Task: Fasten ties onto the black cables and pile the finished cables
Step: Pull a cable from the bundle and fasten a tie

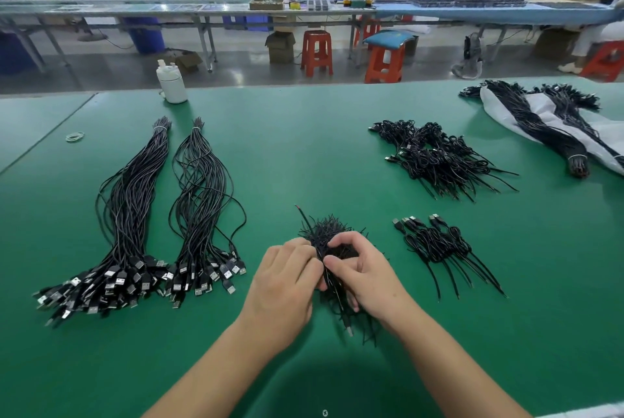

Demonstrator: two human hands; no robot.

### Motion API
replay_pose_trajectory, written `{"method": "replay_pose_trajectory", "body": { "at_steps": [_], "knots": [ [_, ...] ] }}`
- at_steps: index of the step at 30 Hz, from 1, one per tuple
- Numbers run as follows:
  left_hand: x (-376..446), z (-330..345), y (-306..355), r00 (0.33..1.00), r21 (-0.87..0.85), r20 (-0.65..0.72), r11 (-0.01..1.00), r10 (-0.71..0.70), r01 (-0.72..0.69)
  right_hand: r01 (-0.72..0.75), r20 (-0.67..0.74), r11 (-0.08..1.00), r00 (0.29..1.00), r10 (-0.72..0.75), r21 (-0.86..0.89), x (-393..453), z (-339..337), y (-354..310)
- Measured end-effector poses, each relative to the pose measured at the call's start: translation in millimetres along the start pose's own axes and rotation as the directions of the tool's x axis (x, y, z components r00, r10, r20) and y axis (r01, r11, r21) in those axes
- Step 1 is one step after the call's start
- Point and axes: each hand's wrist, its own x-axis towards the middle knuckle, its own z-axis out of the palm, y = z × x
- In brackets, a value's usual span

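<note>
Left hand (287,277) and right hand (363,274) both pinch a coiled black cable (332,286) over the tie heap (329,232) on the green surface (304,154).

Beyond my green worktable (304,147) I can see a white bottle (171,83) standing at its far edge and a few rubber bands (75,137) lying to the left. Across the aisle, orange stools (316,52) and a cardboard box (281,46) sit under a long bench (189,11).

Two bare forearms, left grip (287,277), right grip (363,271), no sleeves visible
</note>
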Motion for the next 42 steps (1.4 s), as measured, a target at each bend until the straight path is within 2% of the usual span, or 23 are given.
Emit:
{"method": "replay_pose_trajectory", "body": {
  "at_steps": [2,4,7,10,11,13,16,20,24,26,28,31,33,35,37,40,42],
  "knots": [
    [2,-2,3,0.996,-0.101,0.037,0.991,-0.081,0.084,0.029,0.021,0.999,0.999,-0.029,-0.024,0,0,-2],
    [5,-6,4,0.965,-0.234,0.1,0.937,-0.241,0.259,0.037,0.027,0.999,0.999,-0.036,-0.023,-1,-1,-3],
    [9,-10,1,0.873,-0.335,0.212,0.807,-0.438,0.486,0.013,0.083,0.999,0.996,-0.017,0.048,-2,-2,-2],
    [12,-9,-4,0.756,-0.351,0.37,0.672,-0.54,0.652,0.041,0.124,0.997,0.992,-0.033,-0.064,-3,-5,1],
    [11,-9,-4,0.729,-0.325,0.405,0.658,-0.552,0.679,0.049,0.123,0.994,0.992,-0.037,-0.1,-3,-5,3],
    [10,-6,-2,0.745,-0.242,0.402,0.723,-0.532,0.647,0.052,0.066,0.981,0.997,-0.04,-0.188,-2,-6,4],
    [10,-5,2,0.846,-0.169,0.325,0.854,-0.423,0.492,0.025,0.028,0.963,0.999,-0.018,-0.267,-1,-6,7],
    [11,-5,6,0.947,0.002,0.248,0.977,-0.206,0.212,-0.035,0.012,0.973,0.999,0.039,-0.228,0,-4,7],
    [11,-4,7,0.971,0.072,0.229,0.996,-0.063,0.048,-0.038,-0.038,0.995,0.999,0.034,-0.092,1,-3,5],
    [11,-3,6,0.97,0.03,0.233,0.997,-0.071,0.066,-0.001,-0.023,0.995,1.0,-0.001,-0.1,1,-3,4],
    [10,-2,4,0.957,-0.078,0.225,0.976,-0.181,0.203,0.0,0.001,0.995,1.0,0.0,-0.102,-1,-3,3],
    [9,-1,-1,0.883,-0.219,0.244,0.864,-0.402,0.454,-0.028,0.108,1.0,0.994,0.028,0.001,-4,-2,3],
    [10,0,-4,0.845,-0.271,0.272,0.806,-0.46,0.526,-0.009,0.102,0.999,0.995,0.013,-0.041,-5,-2,2],
    [11,-2,-3,0.85,-0.282,0.273,0.807,-0.451,0.519,0.06,0.024,0.982,0.998,-0.057,-0.18,-2,-3,2],
    [13,-5,-1,0.885,-0.236,0.255,0.862,-0.39,0.448,0.107,-0.024,0.956,0.993,-0.118,-0.274,-1,-5,1],
    [13,-6,2,0.947,-0.06,0.208,0.963,-0.246,0.264,0.081,-0.002,0.96,0.996,-0.085,-0.268,-1,-6,1],
    [12,-5,2,0.967,0.017,0.186,0.985,-0.172,0.172,0.048,0.004,0.965,0.999,-0.048,-0.26,0,-5,1]
  ]
}}
